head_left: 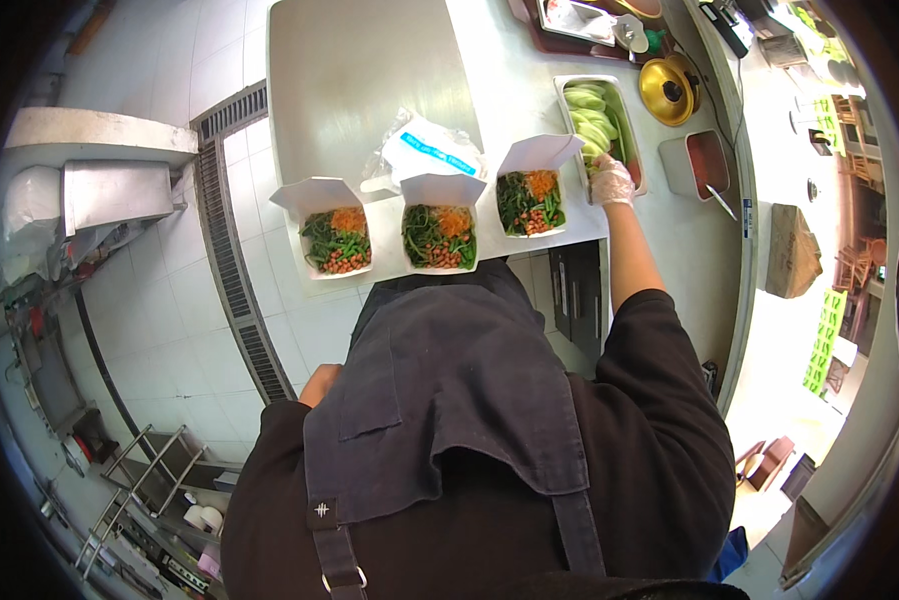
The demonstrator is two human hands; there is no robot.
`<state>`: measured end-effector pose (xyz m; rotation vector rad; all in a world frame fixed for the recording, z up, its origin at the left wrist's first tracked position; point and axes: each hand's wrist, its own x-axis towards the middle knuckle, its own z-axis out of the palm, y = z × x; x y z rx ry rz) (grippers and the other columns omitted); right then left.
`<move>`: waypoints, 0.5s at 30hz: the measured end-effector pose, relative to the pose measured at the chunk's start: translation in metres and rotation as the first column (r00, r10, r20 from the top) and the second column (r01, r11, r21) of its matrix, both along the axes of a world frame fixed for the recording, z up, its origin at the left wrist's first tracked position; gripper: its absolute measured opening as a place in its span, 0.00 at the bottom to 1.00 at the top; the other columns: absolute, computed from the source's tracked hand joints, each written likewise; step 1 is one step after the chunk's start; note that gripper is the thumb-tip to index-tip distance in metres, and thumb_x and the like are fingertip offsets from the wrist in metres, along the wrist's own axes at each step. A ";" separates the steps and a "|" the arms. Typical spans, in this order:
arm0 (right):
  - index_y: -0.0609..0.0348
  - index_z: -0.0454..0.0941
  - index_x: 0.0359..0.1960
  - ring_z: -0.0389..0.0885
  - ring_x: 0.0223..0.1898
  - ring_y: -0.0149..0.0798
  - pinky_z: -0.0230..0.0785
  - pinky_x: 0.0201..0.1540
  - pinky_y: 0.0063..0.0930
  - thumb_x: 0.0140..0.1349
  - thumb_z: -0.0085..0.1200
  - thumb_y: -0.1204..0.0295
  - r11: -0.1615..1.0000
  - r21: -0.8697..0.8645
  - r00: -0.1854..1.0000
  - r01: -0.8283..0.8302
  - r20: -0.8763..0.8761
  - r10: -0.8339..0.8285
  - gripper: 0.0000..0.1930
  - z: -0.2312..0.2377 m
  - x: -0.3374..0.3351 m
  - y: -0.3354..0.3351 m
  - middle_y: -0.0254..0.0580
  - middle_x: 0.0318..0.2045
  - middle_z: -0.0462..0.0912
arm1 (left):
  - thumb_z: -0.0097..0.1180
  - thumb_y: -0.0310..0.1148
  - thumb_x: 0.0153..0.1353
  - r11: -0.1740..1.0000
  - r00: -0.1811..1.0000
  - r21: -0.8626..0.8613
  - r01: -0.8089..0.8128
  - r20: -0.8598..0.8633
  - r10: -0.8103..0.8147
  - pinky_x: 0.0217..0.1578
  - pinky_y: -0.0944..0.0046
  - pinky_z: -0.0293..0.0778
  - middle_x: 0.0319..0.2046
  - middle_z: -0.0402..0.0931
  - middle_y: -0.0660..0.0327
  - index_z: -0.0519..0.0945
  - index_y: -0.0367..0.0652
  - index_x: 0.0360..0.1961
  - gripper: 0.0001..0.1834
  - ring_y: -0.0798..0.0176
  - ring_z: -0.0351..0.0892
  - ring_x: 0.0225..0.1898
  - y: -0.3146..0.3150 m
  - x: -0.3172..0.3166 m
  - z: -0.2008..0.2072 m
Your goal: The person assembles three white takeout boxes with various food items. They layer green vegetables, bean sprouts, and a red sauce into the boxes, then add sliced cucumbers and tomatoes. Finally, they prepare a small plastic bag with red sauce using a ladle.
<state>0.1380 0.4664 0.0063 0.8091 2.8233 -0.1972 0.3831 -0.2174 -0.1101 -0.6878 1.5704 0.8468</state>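
I have the gloved right hand (612, 182) among pale green slices (591, 108) in the metal tray (630, 135); I can't tell how tightly it grips. The left hand is hidden. Slices look light, slippery, bruisable: best pinched gently by their edges.

I saw a gold lid (656, 98) on the desk (684, 260); slotted drain (231, 240) crossed white floor tiles (184, 325); wooden chairs (855, 188) stood right.

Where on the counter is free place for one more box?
Bare steel counter lies beyond the blue-striped white plastic bag, and between the right forearm and the right edge. Crowded: front edge, with three white boxes; around the round golden lid.
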 end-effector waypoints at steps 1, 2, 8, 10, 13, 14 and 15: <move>0.47 0.79 0.40 0.79 0.41 0.48 0.71 0.44 0.41 0.52 0.58 0.64 0.997 -0.069 1.000 0.020 -0.010 -0.021 0.13 0.001 -0.001 0.002 0.48 0.38 0.81 | 0.46 0.39 0.60 1.000 1.000 -0.011 -0.028 0.014 0.028 0.18 0.65 0.63 0.14 0.68 0.63 0.75 0.40 0.24 0.14 0.66 0.67 0.16 -0.006 0.002 0.007; 0.48 0.80 0.39 0.80 0.39 0.47 0.72 0.43 0.38 0.51 0.59 0.64 0.999 -0.018 0.999 -0.028 -0.028 0.028 0.13 -0.002 0.002 0.005 0.46 0.36 0.82 | 0.46 0.39 0.60 0.999 0.999 -0.024 -0.048 0.023 0.049 0.18 0.65 0.63 0.14 0.68 0.63 0.75 0.40 0.24 0.14 0.66 0.67 0.16 -0.011 0.001 0.011; 0.55 0.80 0.38 0.82 0.32 0.38 0.73 0.37 0.29 0.51 0.59 0.68 0.941 -0.310 0.921 0.138 -0.308 -0.237 0.12 -0.013 0.009 0.015 0.42 0.28 0.83 | 0.45 0.39 0.60 0.981 0.979 -0.025 -0.193 -0.077 0.191 0.18 0.65 0.63 0.13 0.67 0.65 0.74 0.41 0.25 0.14 0.67 0.66 0.16 0.002 -0.048 0.013; 0.56 0.81 0.36 0.82 0.32 0.43 0.73 0.37 0.32 0.50 0.58 0.67 0.897 -0.417 0.861 0.149 -0.390 -0.325 0.12 -0.003 0.012 0.003 0.43 0.30 0.83 | 0.46 0.39 0.60 0.941 0.942 -0.040 -0.335 -0.020 0.335 0.18 0.67 0.63 0.14 0.67 0.66 0.74 0.42 0.25 0.13 0.69 0.66 0.16 0.007 -0.056 -0.002; 0.53 0.80 0.33 0.81 0.35 0.43 0.73 0.40 0.35 0.53 0.59 0.66 0.974 -0.115 0.862 -0.195 -0.493 0.115 0.09 0.041 0.026 -0.082 0.42 0.30 0.82 | 0.47 0.39 0.60 0.943 0.943 0.017 -0.331 -0.026 0.332 0.18 0.67 0.62 0.15 0.68 0.66 0.74 0.42 0.25 0.12 0.69 0.66 0.16 0.014 -0.056 -0.020; 0.51 0.80 0.34 0.80 0.35 0.46 0.72 0.41 0.36 0.52 0.59 0.66 0.954 -0.085 0.877 -0.288 -0.423 0.227 0.09 0.039 0.030 -0.101 0.45 0.31 0.82 | 0.47 0.39 0.60 0.952 0.952 0.024 -0.305 -0.027 0.306 0.18 0.67 0.63 0.15 0.68 0.66 0.74 0.42 0.25 0.13 0.69 0.66 0.16 0.017 -0.059 -0.021; 0.51 0.80 0.34 0.79 0.36 0.48 0.72 0.41 0.37 0.51 0.59 0.67 0.910 -0.100 0.799 -0.402 -0.523 0.296 0.08 0.045 0.030 -0.128 0.46 0.33 0.81 | 0.47 0.39 0.59 0.958 0.958 0.029 -0.285 -0.028 0.286 0.18 0.67 0.63 0.16 0.68 0.66 0.74 0.42 0.25 0.13 0.69 0.66 0.16 0.022 -0.060 -0.017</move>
